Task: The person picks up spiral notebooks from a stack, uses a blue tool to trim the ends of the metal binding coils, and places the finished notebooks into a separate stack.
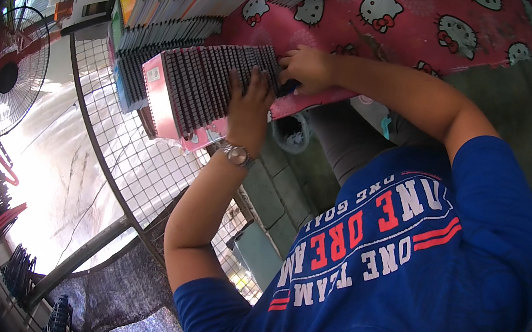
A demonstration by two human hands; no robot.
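A row of spiral-bound notebooks stands packed together, dark coil bindings facing up, with a pink cover at its left end. My left hand, with a watch on its wrist, lies over the bindings near the row's right end, fingers stretched out and apart. Beside that end, my right hand has its fingers curled down. Under them is a small dark blue and black thing, mostly hidden, whose kind I cannot make out.
The pink table cover has cartoon cat faces. More stacks of spiral notebooks stand behind the row. A clear plastic container is below the table edge. At the left are a wire grid and a fan.
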